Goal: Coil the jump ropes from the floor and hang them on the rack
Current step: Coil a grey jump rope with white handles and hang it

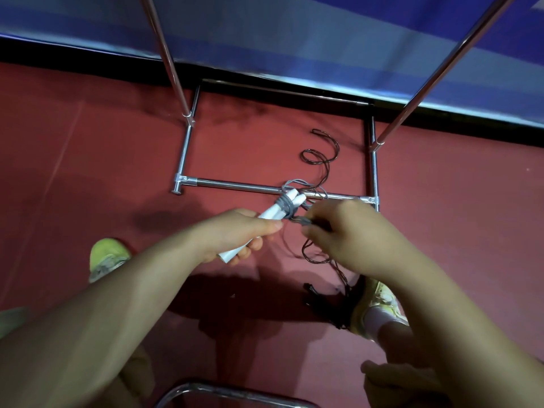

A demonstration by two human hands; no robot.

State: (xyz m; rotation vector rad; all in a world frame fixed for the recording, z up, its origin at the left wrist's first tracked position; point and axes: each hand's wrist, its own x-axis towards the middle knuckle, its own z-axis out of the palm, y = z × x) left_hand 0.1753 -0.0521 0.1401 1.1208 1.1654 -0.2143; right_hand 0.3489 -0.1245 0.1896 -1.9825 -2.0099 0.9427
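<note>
Head view:
L hand (235,231): gripping both white handles (279,207), grey rope (287,203) wound round their tops.
R hand (341,228): pinching grey rope end just beside handles.
Brown rope (321,151): lying loose on red floor (88,160), crossing chrome rack (235,185) base bar.
Room: blue wall (294,39) behind.

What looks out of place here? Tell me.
The dark rope sprawls loosely on the red floor, across the rack's base bar, uncoiled. The left hand grips the white handles; the right hand pinches grey cord.
</note>
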